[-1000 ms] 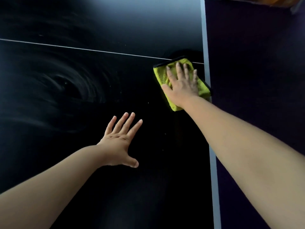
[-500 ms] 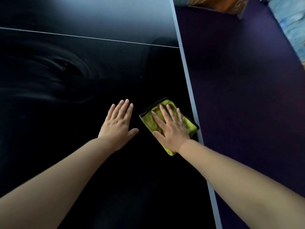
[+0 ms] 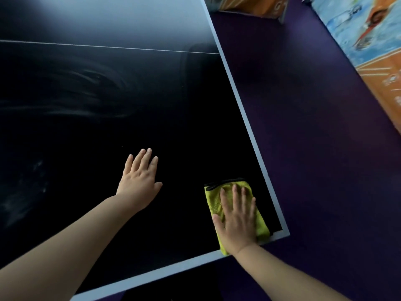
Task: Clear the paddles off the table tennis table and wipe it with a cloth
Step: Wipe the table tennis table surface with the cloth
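Yellow cloth (image 3: 213, 199) pinned flat under right hand (image 3: 237, 222), straight fingers, at near corner of bench (image 3: 249, 127). Left hand (image 3: 138, 181) apart, flat, holding nothing. No paddles visible, likely cleared. Smears (image 3: 91, 94) beyond left hand: wiping unfinished

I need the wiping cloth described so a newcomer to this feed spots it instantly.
Start from the dark table tennis table and follow its pale border to the near right corner. There, flat under the right hand, lies the cloth. It is the only bright yellow-green thing on the dark surface, with a black strip along its far edge.
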Demonstrator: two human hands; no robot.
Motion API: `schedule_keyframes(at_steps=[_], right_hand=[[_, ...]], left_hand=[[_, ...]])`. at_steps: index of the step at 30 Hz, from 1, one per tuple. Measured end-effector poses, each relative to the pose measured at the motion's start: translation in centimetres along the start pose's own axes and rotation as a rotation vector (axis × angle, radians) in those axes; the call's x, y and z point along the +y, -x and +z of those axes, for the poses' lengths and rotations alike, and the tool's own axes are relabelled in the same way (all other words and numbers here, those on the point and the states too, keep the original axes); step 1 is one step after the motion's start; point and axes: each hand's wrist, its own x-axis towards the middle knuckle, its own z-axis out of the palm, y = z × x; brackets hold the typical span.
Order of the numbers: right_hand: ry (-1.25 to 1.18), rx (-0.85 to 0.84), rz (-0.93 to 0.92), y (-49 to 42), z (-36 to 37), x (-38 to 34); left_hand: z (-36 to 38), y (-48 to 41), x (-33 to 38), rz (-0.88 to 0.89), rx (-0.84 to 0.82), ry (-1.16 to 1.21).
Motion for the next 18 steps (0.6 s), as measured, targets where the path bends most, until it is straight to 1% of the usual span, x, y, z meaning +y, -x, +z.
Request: schedule_keyframes(at_steps=[3, 7, 10, 13, 18], right_hand=[[-0.072, -0.019, 0.184, 1.5, 0.1, -3.1], [-0.145, -0.042, 0.347, 0.6, -0.3, -5.5], [-0.182, -0.090, 0.456, -1.6, -1.0, -7.4], [-0.268, -0.052, 0.502, -5.6, -2.1, -9.6], [-0.317, -0.006, 0.516, -15.4, -5.1, -13.0]], left_hand=[[-0.1, 1.1, -0.4, 0.017, -0.002, 0.025], [-0.2, 1.2, -1.2, 0.021, -0.004, 0.046], [-0.3, 0.2, -2.1, 0.010, -0.002, 0.047], [-0.7, -1.7, -3.0, -0.023, 0.011, 0.076], [-1.9, -6.3, -4.9, -0.126, 0.052, 0.126]])
